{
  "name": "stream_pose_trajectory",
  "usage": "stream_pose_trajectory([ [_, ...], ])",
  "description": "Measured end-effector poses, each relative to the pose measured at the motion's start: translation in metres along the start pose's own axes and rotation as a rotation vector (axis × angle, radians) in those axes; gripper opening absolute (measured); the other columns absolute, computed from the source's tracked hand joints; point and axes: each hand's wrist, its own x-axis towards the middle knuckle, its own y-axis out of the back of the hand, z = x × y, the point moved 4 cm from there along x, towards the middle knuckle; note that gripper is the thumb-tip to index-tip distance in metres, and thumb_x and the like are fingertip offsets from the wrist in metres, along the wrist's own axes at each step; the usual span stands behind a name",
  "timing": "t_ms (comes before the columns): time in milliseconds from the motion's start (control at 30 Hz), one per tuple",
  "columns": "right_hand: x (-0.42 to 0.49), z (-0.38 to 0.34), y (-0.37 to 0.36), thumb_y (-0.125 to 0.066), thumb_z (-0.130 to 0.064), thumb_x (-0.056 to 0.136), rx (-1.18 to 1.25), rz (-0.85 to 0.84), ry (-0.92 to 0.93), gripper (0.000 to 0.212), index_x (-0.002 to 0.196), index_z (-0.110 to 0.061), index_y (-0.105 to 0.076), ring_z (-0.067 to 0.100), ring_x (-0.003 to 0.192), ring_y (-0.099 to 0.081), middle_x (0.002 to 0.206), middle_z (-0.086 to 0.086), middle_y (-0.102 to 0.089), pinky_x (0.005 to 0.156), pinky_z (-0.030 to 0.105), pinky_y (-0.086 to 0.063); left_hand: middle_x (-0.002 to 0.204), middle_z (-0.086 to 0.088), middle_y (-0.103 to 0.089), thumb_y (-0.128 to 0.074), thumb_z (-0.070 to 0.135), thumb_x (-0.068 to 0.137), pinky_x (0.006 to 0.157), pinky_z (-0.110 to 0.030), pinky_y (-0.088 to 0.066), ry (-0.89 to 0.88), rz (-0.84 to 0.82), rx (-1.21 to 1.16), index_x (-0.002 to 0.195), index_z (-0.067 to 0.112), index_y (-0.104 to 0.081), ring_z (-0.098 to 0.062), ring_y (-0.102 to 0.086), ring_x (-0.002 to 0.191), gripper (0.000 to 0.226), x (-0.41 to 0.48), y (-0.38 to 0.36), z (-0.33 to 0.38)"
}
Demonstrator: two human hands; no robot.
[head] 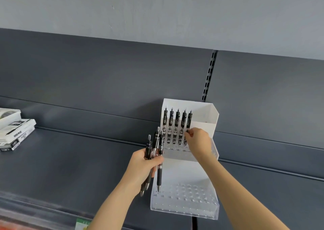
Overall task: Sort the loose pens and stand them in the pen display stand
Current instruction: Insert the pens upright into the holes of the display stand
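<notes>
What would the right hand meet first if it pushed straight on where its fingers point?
The rightmost standing pen, which the right hand pinches; past it, likely the white back of the display stand, depth unclear.

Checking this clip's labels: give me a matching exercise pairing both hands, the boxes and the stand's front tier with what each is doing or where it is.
1. left hand
2. right hand
3. stacked boxes
4. stand's front tier

a. at the far left of the shelf
b. pinches the rightmost standing pen
c. no pens in its holes
d. grips a bundle of loose pens

Pairs: 1-d, 2-b, 3-a, 4-c.
</notes>
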Motion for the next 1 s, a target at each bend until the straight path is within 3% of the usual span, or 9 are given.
stream_pose_trajectory([
  [67, -0.005, 0.001, 0.004, -0.053, -0.017, 0.091, 0.049, 0.003, 0.008, 0.029, 0.064, -0.011, -0.046, 0.019, 0.058, -0.036, 0.057, 0.000, -0.042, 0.048, 0.025, -0.024, 0.047, -0.003, -0.048, -0.063, 0.003, 0.085, 0.053, -0.024, -0.041, 0.011, -0.005, -0.055, 0.088, -0.004, -0.063, -0.016, -0.042, 0.044, 0.008, 0.001, 0.001, 0.001],
  [200, -0.040, -0.003, 0.024, -0.056, -0.016, 0.090, 0.255, 0.095, 0.035, 0.012, 0.092, -0.009, -0.065, 0.009, 0.070, -0.050, 0.088, 0.000, -0.062, 0.057, 0.008, -0.036, 0.053, -0.007, -0.049, -0.064, 0.001, 0.083, 0.055, -0.026, -0.040, 0.014, -0.024, -0.132, 0.082, -0.001, -0.060, -0.019, -0.043, 0.048, 0.005, 0.004, 0.000, 0.005],
  [267, -0.062, -0.010, 0.025, -0.058, -0.011, 0.088, 0.346, 0.000, 0.096, 0.010, 0.083, -0.013, -0.067, 0.002, 0.063, -0.051, 0.075, -0.005, -0.062, 0.057, 0.002, -0.037, 0.055, -0.008, -0.049, -0.065, 0.000, 0.082, 0.056, -0.029, -0.039, 0.018, -0.036, -0.163, 0.079, 0.000, -0.059, -0.020, -0.043, 0.050, 0.006, 0.006, -0.002, 0.005],
  [333, -0.078, -0.016, 0.020, -0.062, -0.008, 0.086, 0.442, -0.175, 0.113, 0.012, 0.081, -0.019, -0.066, 0.002, 0.058, -0.053, 0.068, -0.010, -0.061, 0.054, 0.006, -0.039, 0.054, -0.008, -0.049, -0.065, 0.000, 0.082, 0.055, -0.030, -0.038, 0.017, -0.046, -0.178, 0.079, 0.000, -0.060, -0.020, -0.042, 0.049, 0.006, 0.008, -0.005, 0.006],
  [433, -0.090, -0.018, 0.012, -0.065, -0.007, 0.083, 0.535, -0.351, 0.077, 0.013, 0.094, -0.014, -0.066, -0.001, 0.049, -0.052, 0.071, -0.006, -0.064, 0.048, 0.008, -0.038, 0.052, -0.006, -0.048, -0.066, 0.001, 0.082, 0.053, -0.030, -0.037, 0.017, -0.056, -0.187, 0.079, 0.000, -0.061, -0.020, -0.043, 0.048, 0.006, 0.008, -0.010, 0.007],
  [533, -0.094, -0.021, 0.009, -0.067, -0.007, 0.081, 0.568, -0.381, 0.070, 0.019, 0.099, -0.012, -0.063, -0.004, 0.046, -0.052, 0.073, -0.002, -0.066, 0.047, 0.009, -0.037, 0.054, -0.006, -0.049, -0.066, 0.000, 0.081, 0.050, -0.028, -0.038, 0.022, -0.075, -0.215, 0.079, 0.001, -0.061, -0.018, -0.045, 0.048, 0.005, 0.007, -0.018, 0.010],
  [767, -0.083, -0.010, 0.014, -0.064, -0.001, 0.082, 0.566, -0.296, 0.007, 0.015, 0.077, -0.014, -0.061, 0.000, 0.044, -0.052, 0.063, 0.001, -0.061, 0.047, 0.016, -0.043, 0.073, -0.012, -0.058, -0.059, 0.007, 0.089, 0.048, -0.024, -0.043, 0.072, -0.081, -0.261, 0.096, 0.000, -0.063, -0.013, -0.049, 0.049, 0.010, 0.003, -0.020, 0.012],
  [933, -0.045, 0.006, 0.042, -0.062, 0.002, 0.082, 0.548, -0.011, -0.035, 0.008, 0.088, -0.002, -0.062, 0.011, 0.053, -0.057, 0.070, 0.008, -0.064, 0.045, 0.014, -0.045, 0.050, -0.003, -0.050, -0.052, 0.011, 0.094, 0.043, -0.024, -0.038, 0.084, -0.091, -0.160, 0.095, -0.006, -0.058, -0.015, -0.042, 0.039, 0.018, 0.002, -0.013, 0.005],
  [1000, -0.029, 0.010, 0.051, -0.058, 0.000, 0.083, 0.507, 0.091, -0.042, 0.014, 0.096, -0.002, -0.062, 0.016, 0.057, -0.059, 0.075, 0.009, -0.066, 0.052, 0.020, -0.052, 0.048, -0.002, -0.046, -0.050, 0.014, 0.095, 0.044, -0.025, -0.035, 0.100, -0.099, -0.139, 0.098, -0.003, -0.056, -0.014, -0.036, 0.038, 0.018, 0.001, -0.015, 0.003],
])
